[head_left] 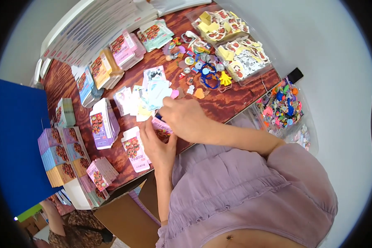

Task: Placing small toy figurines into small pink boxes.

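Note:
A small pink printed box (161, 127) is held near the table's front edge, partly covered by both hands. My left hand (158, 145) wraps round it from the near side. Over its far end, the fingers of my right hand (184, 118) are pressed together and point down; whatever they pinch is hidden. Just beyond lies a loose heap of pale cards (156, 94). To the left of my left hand rests a flat, unfolded pink carton (135, 149), beside a stack of purple cartons (102, 126).
Small trinkets (202, 62) spread across the back right, near clear trays of stickers (244, 56). A bag of colourful toys (280, 107) hangs off the right edge. Filled boxes (61, 155) stand at left, by a blue panel (18, 136). Another person's arm (53, 217) shows lower left.

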`<state>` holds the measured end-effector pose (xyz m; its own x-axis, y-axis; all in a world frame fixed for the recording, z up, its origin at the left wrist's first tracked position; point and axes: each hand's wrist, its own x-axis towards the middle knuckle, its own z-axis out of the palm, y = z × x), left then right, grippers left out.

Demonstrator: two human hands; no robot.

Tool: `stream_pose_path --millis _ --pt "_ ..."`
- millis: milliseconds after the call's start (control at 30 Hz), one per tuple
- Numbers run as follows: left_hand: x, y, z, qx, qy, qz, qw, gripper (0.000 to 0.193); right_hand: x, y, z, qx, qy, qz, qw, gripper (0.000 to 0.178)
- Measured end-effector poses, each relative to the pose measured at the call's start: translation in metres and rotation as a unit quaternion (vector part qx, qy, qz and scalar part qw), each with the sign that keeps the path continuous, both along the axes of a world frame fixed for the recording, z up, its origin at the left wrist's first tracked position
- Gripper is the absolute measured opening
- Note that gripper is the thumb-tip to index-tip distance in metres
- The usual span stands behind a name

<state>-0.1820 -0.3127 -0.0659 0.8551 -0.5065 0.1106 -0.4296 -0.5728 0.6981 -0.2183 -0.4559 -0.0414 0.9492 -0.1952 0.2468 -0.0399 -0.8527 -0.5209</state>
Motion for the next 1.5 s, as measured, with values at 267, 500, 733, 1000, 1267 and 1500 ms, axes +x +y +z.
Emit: stream_pose_path --millis 267,500,733,1000,1267,1500 --pt "0.007 0.011 -0.003 -0.028 -0.021 0.016 0.999 0.074 -0.019 0.001 -0.011 0.016 -0.111 0.037 0.993 0.008" --pt "0.006 0.009 0.002 -0.155 0.084 -0.011 0.984 0.071 -0.035 -0.080 -0.003 0.251 -0.041 -0.097 0.962 0.014" --pt "0.000 0.009 -0.005 -0.224 0.214 0.016 0.951 0.071 -0.041 -0.118 -0.031 -0.084 0.013 -0.241 0.967 0.021" --pt "0.002 -0.001 -0.002 -0.151 0.165 -0.012 0.975 0.070 -0.050 -0.144 -0.017 -0.057 0.013 -0.232 0.971 0.008" --pt "0.004 -0.002 -0.001 -0.148 0.154 -0.028 0.976 0.067 -0.028 -0.127 -0.038 -0.161 0.090 -0.176 0.967 0.015" --pt "0.002 0.002 -0.004 -0.179 0.207 -0.009 0.962 0.067 -0.034 -0.122 -0.018 -0.139 -0.047 -0.160 0.976 0.006"
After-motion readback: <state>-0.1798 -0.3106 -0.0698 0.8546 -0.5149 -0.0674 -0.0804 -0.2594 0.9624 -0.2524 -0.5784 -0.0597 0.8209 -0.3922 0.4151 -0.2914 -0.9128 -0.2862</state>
